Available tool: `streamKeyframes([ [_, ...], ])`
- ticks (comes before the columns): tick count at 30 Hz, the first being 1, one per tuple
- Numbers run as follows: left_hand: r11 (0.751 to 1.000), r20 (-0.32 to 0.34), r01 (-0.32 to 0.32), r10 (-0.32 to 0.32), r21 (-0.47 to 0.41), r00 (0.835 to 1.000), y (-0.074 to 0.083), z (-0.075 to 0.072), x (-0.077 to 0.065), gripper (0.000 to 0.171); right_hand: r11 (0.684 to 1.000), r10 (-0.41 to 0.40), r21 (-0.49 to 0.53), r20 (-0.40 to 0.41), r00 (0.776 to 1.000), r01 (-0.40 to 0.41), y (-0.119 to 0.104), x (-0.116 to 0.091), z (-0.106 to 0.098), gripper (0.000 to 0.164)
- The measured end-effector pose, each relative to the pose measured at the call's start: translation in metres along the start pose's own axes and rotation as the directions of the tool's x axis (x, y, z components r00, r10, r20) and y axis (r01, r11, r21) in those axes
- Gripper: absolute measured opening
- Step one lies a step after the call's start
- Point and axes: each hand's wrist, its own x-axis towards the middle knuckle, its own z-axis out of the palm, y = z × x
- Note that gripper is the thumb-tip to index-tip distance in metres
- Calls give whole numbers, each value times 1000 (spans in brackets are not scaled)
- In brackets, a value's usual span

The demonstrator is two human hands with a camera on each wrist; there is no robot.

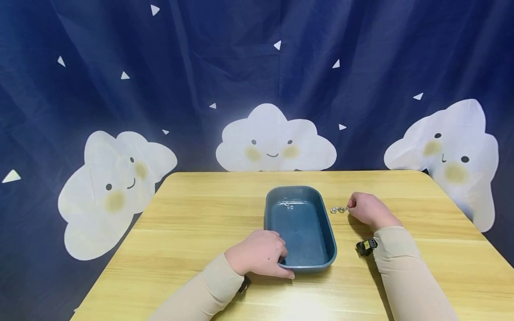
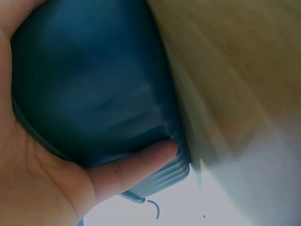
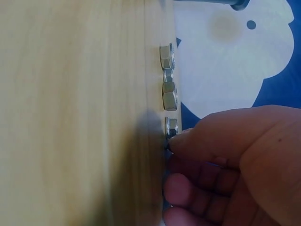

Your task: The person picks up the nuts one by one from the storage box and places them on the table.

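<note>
Navy curtain [image 1: 229, 49] behind, printed with white triangles and three smiling clouds [image 1: 270, 127]; light wood-grain tabletop [image 1: 192, 209] in front. Dark blue tub [image 1: 330, 236] sits near the middle of the tabletop, long side running away from the person, near end toward them. Left hand [image 1: 259, 253] grips the tub's near-left corner: fingers over the rim, thumb along the outer wall, per the left wrist view. Small metal pieces [image 1: 288, 205] lie on the tub floor toward its far end, loosely grouped; too small to tell the exact type. Right of the tub, well apart from the left hand, a short row of silver hex nuts [image 3: 170, 96] lies on the tabletop; right wrist view shows four, mixed sizes, roughly in line. Right hand [image 1: 371, 209] is at the row's right end, fingers curled, thumb tip touching the end nut [image 3: 172, 128]; cannot tell if it is pinched, contact partly hidden. Both arms in beige sleeves [image 1: 409, 267], black device [image 1: 366, 246] at the right wrist.
</note>
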Motion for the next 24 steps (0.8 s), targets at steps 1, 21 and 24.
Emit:
streamKeyframes([
  [1, 1000, 1, 1, -1, -1, 1000, 0, 0, 0, 48, 1000, 0, 1, 2, 1000, 0, 0, 0, 0, 4],
  [21, 1000, 23, 12, -12, -2, 1000, 0, 0, 0, 48, 1000, -30, -2, 7, 1000, 30, -7, -4, -11, 4],
  [24, 1000, 25, 12, -12, -4, 1000, 0, 0, 0, 48, 999, -42, 2, 1, 999, 42, -12, -5, -14, 4],
])
